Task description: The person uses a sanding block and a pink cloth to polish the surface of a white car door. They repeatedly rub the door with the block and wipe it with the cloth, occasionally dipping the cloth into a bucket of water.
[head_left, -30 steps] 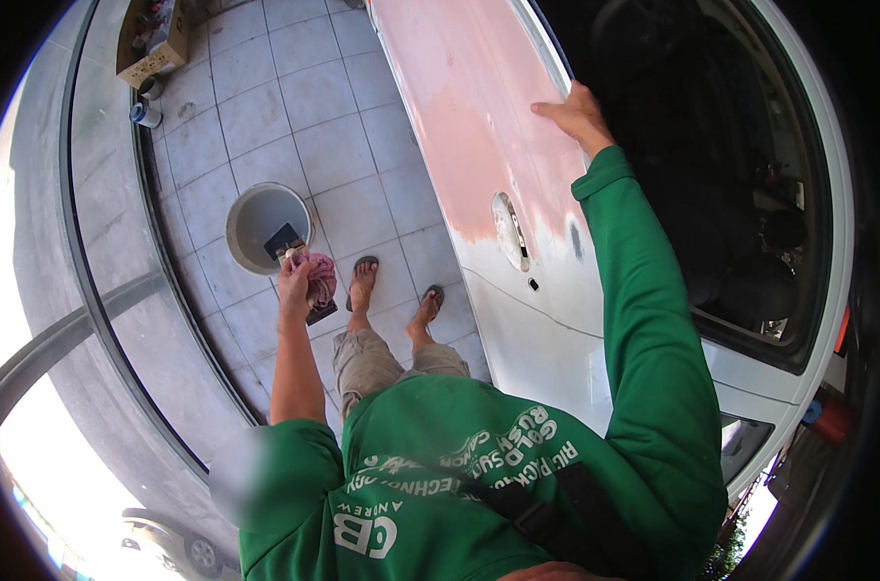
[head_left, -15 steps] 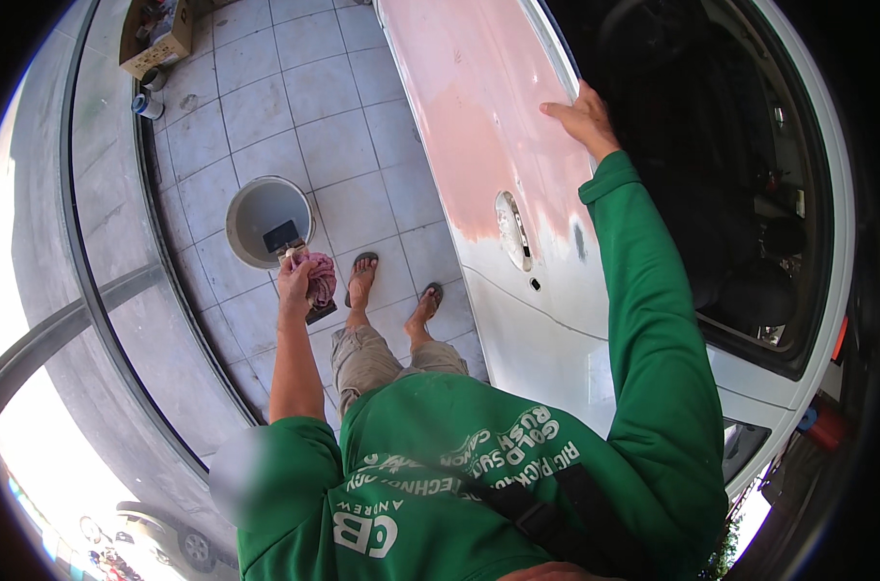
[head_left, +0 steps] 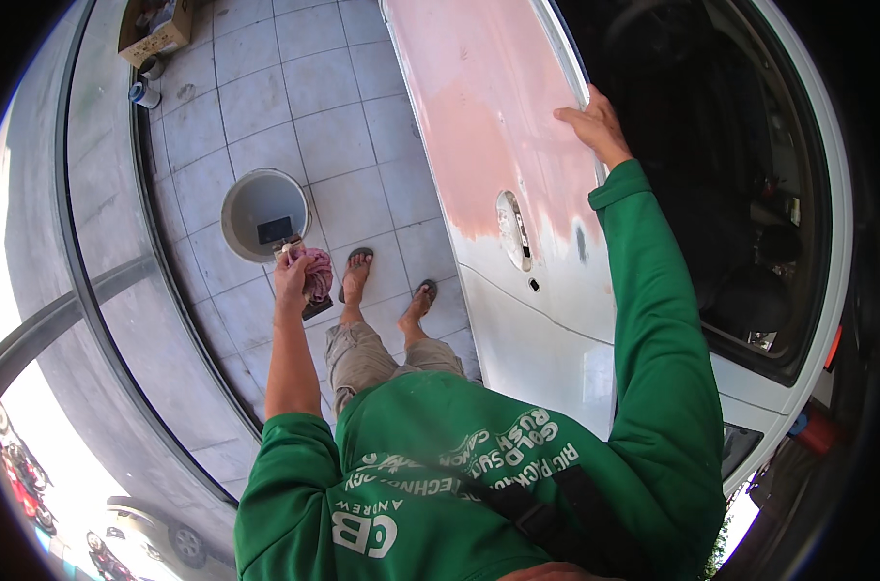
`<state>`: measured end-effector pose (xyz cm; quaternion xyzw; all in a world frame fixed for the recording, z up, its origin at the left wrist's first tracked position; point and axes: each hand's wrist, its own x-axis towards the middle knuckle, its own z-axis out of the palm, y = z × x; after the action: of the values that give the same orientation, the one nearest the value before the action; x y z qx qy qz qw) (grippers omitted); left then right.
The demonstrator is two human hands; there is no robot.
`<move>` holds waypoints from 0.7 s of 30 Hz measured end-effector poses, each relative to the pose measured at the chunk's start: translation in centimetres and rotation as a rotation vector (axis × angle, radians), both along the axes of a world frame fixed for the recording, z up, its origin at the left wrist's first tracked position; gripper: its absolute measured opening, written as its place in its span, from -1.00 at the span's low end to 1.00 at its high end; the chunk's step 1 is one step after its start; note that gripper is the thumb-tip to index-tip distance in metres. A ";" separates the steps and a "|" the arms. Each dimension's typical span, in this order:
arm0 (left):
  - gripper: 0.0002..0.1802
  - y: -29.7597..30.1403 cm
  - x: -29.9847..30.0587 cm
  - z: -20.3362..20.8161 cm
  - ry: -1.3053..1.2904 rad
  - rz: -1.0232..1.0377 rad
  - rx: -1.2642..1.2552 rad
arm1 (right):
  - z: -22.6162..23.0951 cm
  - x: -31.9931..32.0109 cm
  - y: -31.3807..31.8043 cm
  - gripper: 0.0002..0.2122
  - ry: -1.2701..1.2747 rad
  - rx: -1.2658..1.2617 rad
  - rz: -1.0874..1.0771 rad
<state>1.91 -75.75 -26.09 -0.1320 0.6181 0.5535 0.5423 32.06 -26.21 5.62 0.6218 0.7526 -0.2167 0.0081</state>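
Note:
My left hand (head_left: pixel 289 281) is closed around a bunched pink cloth (head_left: pixel 318 274), just over the near rim of a pale bucket (head_left: pixel 229 221). A dark flat rectangular piece (head_left: pixel 282 229) shows beyond my fingers, against the bucket's inside; whether I hold it too is unclear. Another dark flat edge (head_left: pixel 316 308) sticks out below the cloth. My right hand (head_left: pixel 597 126) grips the window edge of a car door (head_left: pixel 498 126), thumb on the outer side, fingers over the sill and partly hidden. The door is white with a large dull pink patch and an opening in its handle recess (head_left: pixel 513 230).
My sandalled feet (head_left: pixel 355 276) stand on grey floor tiles (head_left: pixel 328 126) between the bucket and the car. At the far left are a cardboard box (head_left: pixel 159 39) and small cans (head_left: pixel 144 95) by the wall. The car's window opening (head_left: pixel 692 174) is dark inside.
The view has shifted slightly. My right hand still grips the door's window edge, and my left hand still holds the cloth by the bucket.

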 end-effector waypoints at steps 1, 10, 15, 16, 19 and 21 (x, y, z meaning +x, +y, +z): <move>-0.66 0.0 0.0 0.0 0.011 -0.003 0.028 | -0.1 0.0 -0.1 -0.08 -0.042 0.007 -0.001; -0.68 -0.3 0.1 0.4 0.004 0.049 0.034 | 1.5 0.7 0.4 -0.27 0.085 -0.171 0.102; -0.68 -1.1 -0.1 -0.4 0.010 0.026 -0.015 | 1.6 1.6 -0.9 -0.38 0.039 -0.143 0.034; -0.70 -1.3 -0.2 -0.5 -0.003 0.047 -0.013 | 1.5 1.7 -1.1 -0.41 0.048 -0.093 0.072; -0.72 -1.6 0.1 -0.4 0.000 0.072 -0.030 | 1.3 1.7 -1.3 -0.46 -0.011 -0.048 0.082; -0.70 -1.8 0.2 -0.3 -0.013 0.094 -0.059 | 1.3 1.7 -1.3 -0.49 -0.006 -0.047 0.100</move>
<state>2.12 -77.51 -26.42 -0.1805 0.6239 0.5589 0.5155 33.72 -27.51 6.93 0.5838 0.7773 -0.2317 0.0356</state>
